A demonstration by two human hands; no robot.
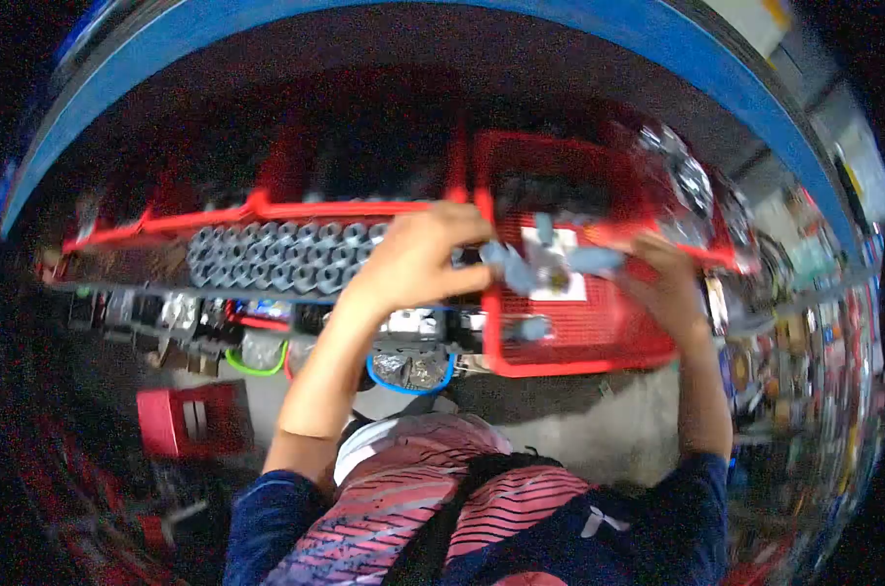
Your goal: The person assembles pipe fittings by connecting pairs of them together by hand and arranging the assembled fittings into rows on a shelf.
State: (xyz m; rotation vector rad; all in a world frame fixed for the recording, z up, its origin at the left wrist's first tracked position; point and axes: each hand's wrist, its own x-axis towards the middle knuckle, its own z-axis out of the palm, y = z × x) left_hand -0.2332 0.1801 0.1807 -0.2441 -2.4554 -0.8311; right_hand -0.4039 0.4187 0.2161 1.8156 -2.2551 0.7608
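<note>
My left hand (428, 254) is over the left rim of a red basket (579, 366), its thumb and fingers closed on a blurred grey-blue part (509, 269). My right hand (657, 278), inside the basket's right side, has its fingers on another grey-blue part (596, 260). A pale card or paper (567, 286) lies in the basket between the hands, with a small grey piece (543, 229) at its top. One more grey piece (533, 328) lies lower in the basket. Left of my left hand, rows of grey cylindrical parts (286, 256) fill a red-edged tray.
Below the shelf stand a blue-rimmed basket (410, 389), a green-rimmed basket (257, 371) and a red box (159, 423). Plastic-wrapped items (682, 176) are at the upper right. A blue shelf beam (442, 12) arches overhead. Packed shelves line the right side.
</note>
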